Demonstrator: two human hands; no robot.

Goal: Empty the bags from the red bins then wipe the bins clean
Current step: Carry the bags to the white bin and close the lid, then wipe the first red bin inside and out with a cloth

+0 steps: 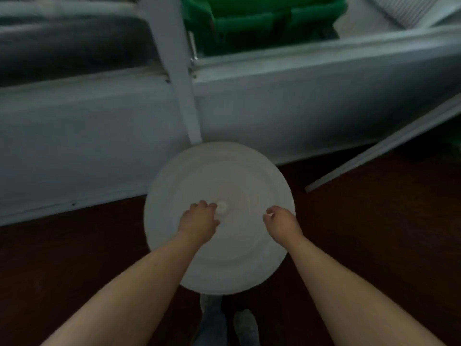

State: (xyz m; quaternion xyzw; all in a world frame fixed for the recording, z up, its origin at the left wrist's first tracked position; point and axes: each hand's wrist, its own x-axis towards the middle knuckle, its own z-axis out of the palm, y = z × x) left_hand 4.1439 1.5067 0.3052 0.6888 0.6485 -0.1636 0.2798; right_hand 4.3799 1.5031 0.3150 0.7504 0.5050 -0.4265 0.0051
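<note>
A round white lid (219, 176) with a small knob (222, 208) at its middle fills the centre of the view, above a dark red floor. The bin under it is hidden by the lid. My left hand (199, 218) lies on the lid with its fingers curled against the knob's left side. My right hand (279, 218) hovers over the lid's right part, fingers loosely curled and holding nothing. No bag is in view.
A pale grey wall (99, 136) runs behind the lid, with a window frame post (174, 58) rising from it. A green bin (262, 18) shows through the opening above. A loose pale slat (384, 143) leans at the right. My feet (224, 320) stand below the lid.
</note>
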